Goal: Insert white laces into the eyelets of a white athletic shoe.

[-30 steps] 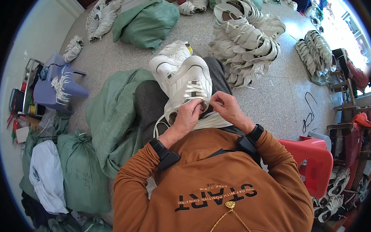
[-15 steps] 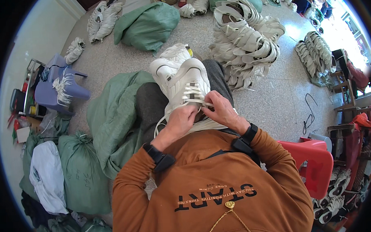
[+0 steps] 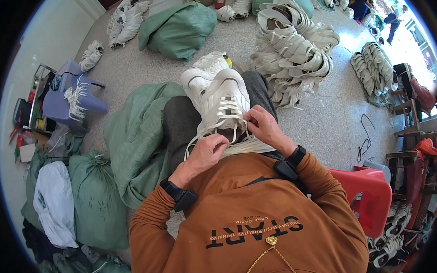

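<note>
A white sneaker (image 3: 226, 95) rests toe-away between my knees, with a flat white shoelace (image 3: 228, 113) crossing its front in several rows. A second white sneaker (image 3: 196, 81) lies behind it, partly covered. My left hand (image 3: 204, 155) is closed near the shoe's opening, fingertips pinched where a strand of lace runs down to them. At the right edge of the lacing, my right hand (image 3: 266, 128) pinches the lace beside the upper eyelets. Loose lace curves between the two hands, and another strand hangs off the shoe's left side. White strands lie across my lap.
Stacked white shoe uppers (image 3: 292, 52) stand ahead to the right. A green sack (image 3: 179, 32) lies ahead, and green cloth (image 3: 137, 139) spreads by my left knee. A purple stool (image 3: 73, 100) carries laces at left. A red plastic chair (image 3: 367, 194) is close on my right.
My hands have drawn apart: the left moved down and left from the shoe opening, while the right stayed by the eyelets. A lace loop now shows between them.
</note>
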A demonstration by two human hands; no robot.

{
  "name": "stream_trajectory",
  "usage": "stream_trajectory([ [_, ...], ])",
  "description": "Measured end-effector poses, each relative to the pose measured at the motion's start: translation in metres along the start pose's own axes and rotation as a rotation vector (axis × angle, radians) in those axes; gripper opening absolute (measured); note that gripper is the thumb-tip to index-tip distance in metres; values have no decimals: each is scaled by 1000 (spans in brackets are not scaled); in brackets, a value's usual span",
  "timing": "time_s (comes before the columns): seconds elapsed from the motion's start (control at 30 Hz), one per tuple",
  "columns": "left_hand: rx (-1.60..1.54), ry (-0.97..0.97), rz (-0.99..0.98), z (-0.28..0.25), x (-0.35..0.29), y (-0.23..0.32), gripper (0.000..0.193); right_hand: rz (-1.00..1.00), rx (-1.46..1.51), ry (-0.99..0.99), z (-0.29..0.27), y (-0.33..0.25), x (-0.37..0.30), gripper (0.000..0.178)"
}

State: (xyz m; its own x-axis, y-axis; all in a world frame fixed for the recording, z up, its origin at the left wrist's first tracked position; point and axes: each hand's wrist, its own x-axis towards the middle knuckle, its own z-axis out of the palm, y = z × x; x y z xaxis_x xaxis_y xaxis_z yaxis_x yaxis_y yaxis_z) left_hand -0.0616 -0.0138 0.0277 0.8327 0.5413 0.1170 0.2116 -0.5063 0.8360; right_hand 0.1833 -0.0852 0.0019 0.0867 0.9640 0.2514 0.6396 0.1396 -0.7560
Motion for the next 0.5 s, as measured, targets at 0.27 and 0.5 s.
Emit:
stream_trajectory([
  [0.27, -153, 46, 77, 3, 22, 21, 3, 111, 554, 3, -17, -5, 0, 9],
  [0.5, -754, -11, -157, 19, 47, 8, 3, 498, 860, -272, -45, -17, 0, 12],
])
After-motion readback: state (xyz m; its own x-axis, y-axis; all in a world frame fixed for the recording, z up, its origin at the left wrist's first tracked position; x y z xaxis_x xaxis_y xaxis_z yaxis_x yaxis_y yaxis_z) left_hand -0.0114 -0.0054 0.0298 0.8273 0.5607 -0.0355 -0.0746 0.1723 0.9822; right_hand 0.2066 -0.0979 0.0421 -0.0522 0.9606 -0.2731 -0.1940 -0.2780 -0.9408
